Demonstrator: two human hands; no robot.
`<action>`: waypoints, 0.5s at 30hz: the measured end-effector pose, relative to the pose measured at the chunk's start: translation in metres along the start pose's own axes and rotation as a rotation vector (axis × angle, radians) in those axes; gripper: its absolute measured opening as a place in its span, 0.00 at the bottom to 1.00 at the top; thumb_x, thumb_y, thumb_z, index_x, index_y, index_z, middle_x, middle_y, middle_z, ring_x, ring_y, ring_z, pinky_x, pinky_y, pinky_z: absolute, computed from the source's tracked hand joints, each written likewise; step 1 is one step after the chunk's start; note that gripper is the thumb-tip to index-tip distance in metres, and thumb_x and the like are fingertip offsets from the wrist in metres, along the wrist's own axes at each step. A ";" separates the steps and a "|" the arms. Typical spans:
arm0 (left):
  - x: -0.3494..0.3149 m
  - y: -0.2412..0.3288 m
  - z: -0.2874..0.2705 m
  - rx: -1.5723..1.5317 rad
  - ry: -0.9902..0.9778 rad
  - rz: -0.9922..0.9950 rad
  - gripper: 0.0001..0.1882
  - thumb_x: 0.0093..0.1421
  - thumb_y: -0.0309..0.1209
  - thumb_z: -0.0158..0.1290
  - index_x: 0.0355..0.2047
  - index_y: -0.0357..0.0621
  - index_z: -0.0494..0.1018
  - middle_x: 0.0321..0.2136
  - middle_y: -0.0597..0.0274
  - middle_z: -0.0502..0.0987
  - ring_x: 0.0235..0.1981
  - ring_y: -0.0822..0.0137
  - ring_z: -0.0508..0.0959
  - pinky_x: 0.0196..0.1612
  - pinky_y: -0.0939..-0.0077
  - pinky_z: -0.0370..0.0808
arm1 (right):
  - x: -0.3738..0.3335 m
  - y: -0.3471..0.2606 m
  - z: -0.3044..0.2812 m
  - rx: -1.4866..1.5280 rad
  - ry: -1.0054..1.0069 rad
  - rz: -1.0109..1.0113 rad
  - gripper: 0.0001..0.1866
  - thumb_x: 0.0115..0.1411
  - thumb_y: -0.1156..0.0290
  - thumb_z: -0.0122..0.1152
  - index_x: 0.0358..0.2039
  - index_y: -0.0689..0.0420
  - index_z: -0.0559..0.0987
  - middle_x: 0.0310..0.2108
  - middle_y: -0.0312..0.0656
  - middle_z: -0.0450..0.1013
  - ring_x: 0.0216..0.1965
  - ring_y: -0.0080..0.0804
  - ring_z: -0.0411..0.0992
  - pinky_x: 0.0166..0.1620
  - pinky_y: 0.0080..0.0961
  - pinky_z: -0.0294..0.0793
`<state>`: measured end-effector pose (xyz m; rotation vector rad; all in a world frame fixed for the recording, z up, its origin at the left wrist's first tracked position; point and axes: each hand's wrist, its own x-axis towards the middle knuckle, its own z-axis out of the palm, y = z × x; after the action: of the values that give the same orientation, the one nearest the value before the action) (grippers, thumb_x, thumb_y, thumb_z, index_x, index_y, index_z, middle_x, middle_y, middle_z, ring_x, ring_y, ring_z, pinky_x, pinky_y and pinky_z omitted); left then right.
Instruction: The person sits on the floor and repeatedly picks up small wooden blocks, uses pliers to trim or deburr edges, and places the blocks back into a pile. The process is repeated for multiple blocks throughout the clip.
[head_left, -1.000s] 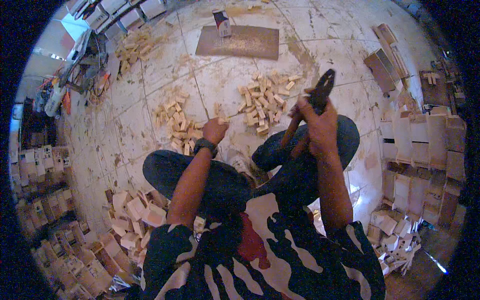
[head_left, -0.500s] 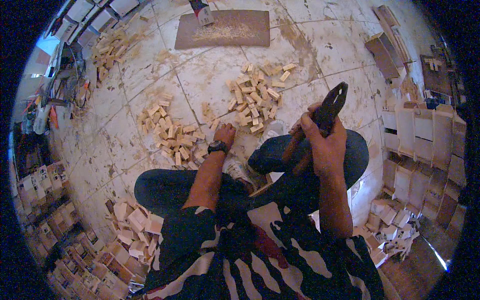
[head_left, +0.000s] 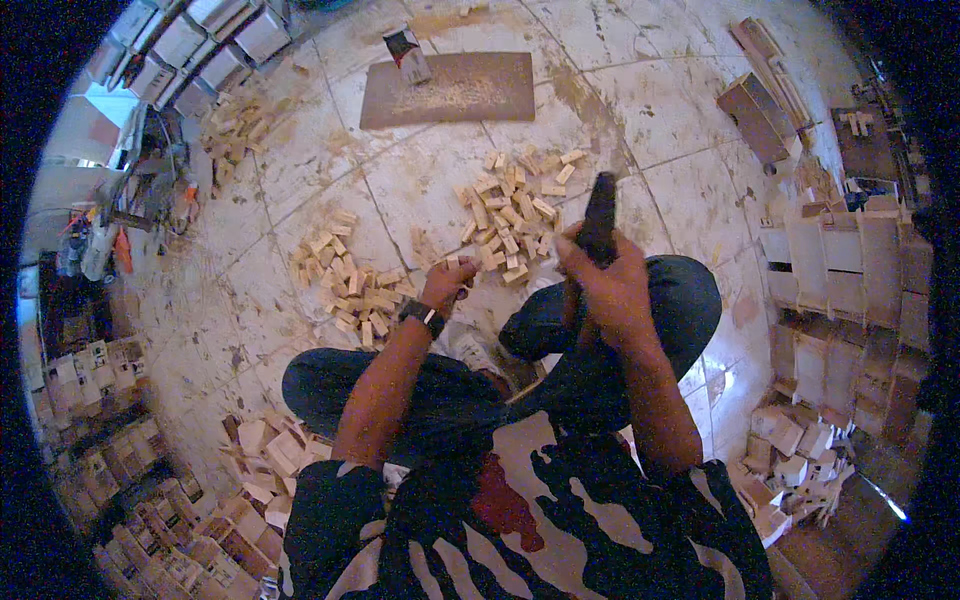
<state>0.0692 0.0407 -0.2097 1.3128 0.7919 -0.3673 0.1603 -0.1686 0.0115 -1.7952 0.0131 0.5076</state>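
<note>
I sit cross-legged on a tiled floor. My right hand [head_left: 607,283] is raised over my right knee and grips a black plier-like tool [head_left: 600,217] that points away from me. My left hand [head_left: 448,283], with a dark watch on the wrist, reaches down to the floor and closes on a small wooden block [head_left: 465,264]. A pile of small wooden blocks [head_left: 512,212] lies just beyond both hands. A second pile of blocks [head_left: 348,287] lies to the left of my left hand.
A brown board [head_left: 450,90] with sawdust and a small box [head_left: 408,53] on it lies farther out. Wooden boxes [head_left: 850,290] stack along the right; more wooden parts [head_left: 270,450] sit at my lower left. Another block heap [head_left: 235,125] lies far left.
The right hand has turned the black tool from a slant to nearly upright and brought it toward the middle. The left hand has shifted between the two piles and closed on a block.
</note>
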 end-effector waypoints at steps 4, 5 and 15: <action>-0.065 0.063 0.031 -0.623 -0.220 0.123 0.07 0.56 0.35 0.55 0.31 0.51 0.69 0.19 0.74 0.67 0.18 0.79 0.66 0.17 0.86 0.58 | -0.011 0.017 0.021 -0.108 -0.074 -0.070 0.13 0.54 0.65 0.62 0.34 0.62 0.76 0.24 0.35 0.73 0.24 0.21 0.69 0.29 0.21 0.68; -0.082 0.070 0.042 -0.342 -0.076 0.303 0.07 0.57 0.35 0.54 0.31 0.51 0.68 0.20 0.74 0.68 0.18 0.79 0.66 0.17 0.86 0.58 | -0.016 0.022 0.026 -0.144 -0.081 -0.103 0.14 0.54 0.64 0.62 0.35 0.62 0.76 0.24 0.36 0.73 0.25 0.21 0.69 0.29 0.22 0.69; -0.141 0.083 0.070 -0.854 -0.197 0.152 0.06 0.60 0.36 0.50 0.35 0.49 0.69 0.27 0.71 0.72 0.25 0.76 0.70 0.23 0.85 0.65 | -0.034 0.045 0.045 -0.240 -0.108 -0.232 0.13 0.57 0.65 0.58 0.36 0.63 0.77 0.26 0.41 0.76 0.28 0.25 0.73 0.33 0.25 0.72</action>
<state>0.0478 -0.0318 -0.0488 0.5176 0.5725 -0.0137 0.1025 -0.1488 -0.0264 -1.9690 -0.3397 0.4530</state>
